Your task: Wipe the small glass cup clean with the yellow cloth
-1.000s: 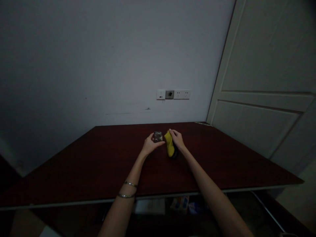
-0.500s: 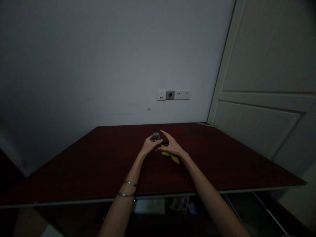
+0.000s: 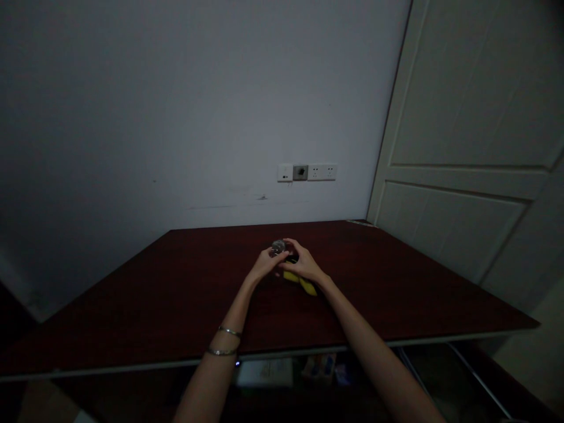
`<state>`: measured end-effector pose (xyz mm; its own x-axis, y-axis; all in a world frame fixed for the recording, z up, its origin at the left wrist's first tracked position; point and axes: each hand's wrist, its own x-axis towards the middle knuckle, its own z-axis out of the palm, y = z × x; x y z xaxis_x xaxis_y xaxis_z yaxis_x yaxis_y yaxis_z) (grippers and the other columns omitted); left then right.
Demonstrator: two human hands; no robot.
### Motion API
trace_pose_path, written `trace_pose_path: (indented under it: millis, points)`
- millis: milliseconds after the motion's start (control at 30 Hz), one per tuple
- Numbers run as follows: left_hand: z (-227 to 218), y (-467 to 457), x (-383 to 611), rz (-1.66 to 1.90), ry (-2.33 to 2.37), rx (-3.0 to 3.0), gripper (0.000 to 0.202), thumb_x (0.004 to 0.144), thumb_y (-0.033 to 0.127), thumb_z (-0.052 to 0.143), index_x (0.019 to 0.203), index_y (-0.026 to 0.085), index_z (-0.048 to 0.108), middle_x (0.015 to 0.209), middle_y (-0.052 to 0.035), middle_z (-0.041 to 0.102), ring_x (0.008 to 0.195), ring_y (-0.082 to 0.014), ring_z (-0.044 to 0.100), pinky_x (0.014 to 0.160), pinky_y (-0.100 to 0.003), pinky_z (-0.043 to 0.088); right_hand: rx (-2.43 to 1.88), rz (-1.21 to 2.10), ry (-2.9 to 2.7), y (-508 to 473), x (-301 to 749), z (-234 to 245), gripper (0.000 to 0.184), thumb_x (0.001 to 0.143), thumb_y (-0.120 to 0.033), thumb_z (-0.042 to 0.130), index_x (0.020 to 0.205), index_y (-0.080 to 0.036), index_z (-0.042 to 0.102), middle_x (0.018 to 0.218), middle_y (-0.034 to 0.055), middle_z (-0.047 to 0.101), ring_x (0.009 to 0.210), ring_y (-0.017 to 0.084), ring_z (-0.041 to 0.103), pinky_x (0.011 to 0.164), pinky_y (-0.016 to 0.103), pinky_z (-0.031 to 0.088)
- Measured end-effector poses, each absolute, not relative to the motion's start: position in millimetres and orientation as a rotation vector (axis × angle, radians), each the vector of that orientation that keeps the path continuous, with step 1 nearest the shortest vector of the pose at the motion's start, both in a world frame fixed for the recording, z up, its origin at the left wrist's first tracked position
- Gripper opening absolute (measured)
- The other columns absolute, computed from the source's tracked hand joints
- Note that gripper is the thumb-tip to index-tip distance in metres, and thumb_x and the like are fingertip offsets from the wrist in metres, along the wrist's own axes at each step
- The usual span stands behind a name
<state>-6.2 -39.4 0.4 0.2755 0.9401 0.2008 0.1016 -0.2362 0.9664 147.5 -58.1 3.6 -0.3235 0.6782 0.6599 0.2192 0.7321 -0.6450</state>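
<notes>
Tabletop: dark red, spreading beneath and around both hands, which work close together over its middle.
Right hand: partly open, thumb and fingers parted in a curve facing the left hand; its fingertips reach the small object's edge, though whether they touch cannot be told.
Left hand: fingers and thumb closed on the small object from its near left side, probably to steady it while leaving its top and right side reachable.
Yellow item: soft-looking, lying just under and on the near side of the right hand, seemingly put there to leave that hand's fingers free.
Small object: glossy, see-through or greyish, between the two hands, in the left hand's grip; details too dim to make out.
</notes>
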Motion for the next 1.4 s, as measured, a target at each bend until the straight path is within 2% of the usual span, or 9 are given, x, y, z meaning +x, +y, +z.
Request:
trace_pose_path:
  millis: [200,300,367,500,667,867,1067,1267,1400]
  points:
    - [14.6,-42.3,-25.2,0.831,0.895,1.709,0.058,0.069,0.047,0.06,0.114,0.013,0.049,0.068,-0.0015,0.057,0.043,-0.0057,0.051,0.041,-0.016,0.044,-0.802,0.544,-1.775,-49.5,149.3,1.2,0.058,0.063,-0.033,0.068,0.116,-0.021,0.046,0.101,0.005,0.061,0.092,0.018,0.058,0.085,0.033,0.044]
    - [17.7,-39.2,-36.0,0.736,0.806,1.757,0.074,0.061,0.033,0.071,0.125,0.016,0.039,0.088,-0.0065,0.059,0.057,-0.0087,0.057,0.046,-0.017,0.046,-0.841,0.6,-1.695,-42.6,149.9,-1.0,0.058,0.062,-0.036,0.068,0.114,-0.02,0.048,0.098,0.0049,0.061,0.091,0.017,0.058,0.084,0.033,0.045]
    - [14.4,-33.3,-38.8,0.836,0.804,1.707,0.091,0.055,0.024,0.075,0.133,0.019,0.027,0.097,-0.0098,0.056,0.064,-0.01,0.058,0.048,-0.018,0.046,-0.873,0.646,-1.644,-39.7,149.8,-1.5,0.056,0.064,-0.039,0.066,0.113,-0.019,0.049,0.096,0.0058,0.062,0.09,0.018,0.059,0.083,0.032,0.045]
    - [2.8,-20.3,-33.5,1.085,0.842,1.628,0.105,0.051,0.021,0.077,0.136,0.026,0.016,0.112,-0.0135,0.049,0.062,-0.0067,0.055,0.049,-0.019,0.047,-0.936,0.694,-1.619,-37.9,149.1,-1.9,0.052,0.067,-0.043,0.062,0.111,-0.017,0.051,0.096,0.0074,0.063,0.087,0.018,0.059,0.079,0.032,0.046]
    - [2.8,-19.2,-20.1,1.034,0.775,1.68,0.109,0.047,0.021,0.079,0.136,0.025,0.017,0.112,-0.0134,0.051,0.071,-0.0119,0.059,0.055,-0.023,0.05,-0.966,0.675,-1.628,-35.4,148.4,-5.4,0.052,0.066,-0.043,0.064,0.109,-0.017,0.054,0.094,0.0066,0.064,0.085,0.018,0.059,0.078,0.033,0.046]
    - [7.7,-17.0,-13.1,1.07,0.621,1.738,0.078,0.047,0.017,0.077,0.116,0.014,0.043,0.112,-0.0112,0.055,0.098,-0.0191,0.057,0.084,-0.032,0.046,-1.006,0.639,-1.641,-34.5,148.9,-6.4,0.051,0.065,-0.044,0.064,0.108,-0.017,0.056,0.091,0.0068,0.065,0.084,0.018,0.06,0.079,0.033,0.046]
    - [0.7,-14.5,-13.8,1.122,0.632,1.71,0.066,0.048,0.02,0.077,0.108,0.012,0.049,0.108,-0.0107,0.058,0.096,-0.0193,0.058,0.085,-0.032,0.045,-1.014,0.646,-1.683,-39.2,147.3,-2.8,0.053,0.066,-0.047,0.064,0.109,-0.018,0.056,0.097,0.0085,0.065,0.09,0.02,0.06,0.083,0.035,0.045]
    - [-3.2,-13.5,-13.4,1.151,0.716,1.652,0.071,0.048,0.023,0.078,0.111,0.013,0.048,0.106,-0.0097,0.059,0.09,-0.0183,0.06,0.079,-0.03,0.048,-1.015,0.687,-1.713,-40.0,154.2,2.9,0.056,0.065,-0.048,0.064,0.113,-0.019,0.054,0.1,0.0085,0.064,0.092,0.019,0.06,0.083,0.033,0.045]
    - [-4.2,-16.4,-14.6,1.195,0.778,1.629,0.075,0.05,0.026,0.077,0.116,0.014,0.044,0.11,-0.0107,0.057,0.09,-0.0194,0.059,0.075,-0.031,0.05,-1.109,0.638,-1.684,-35.5,167.5,6.2,0.047,0.061,-0.051,0.065,0.093,-0.016,0.064,0.087,0.0063,0.066,0.08,0.018,0.06,0.071,0.028,0.045]
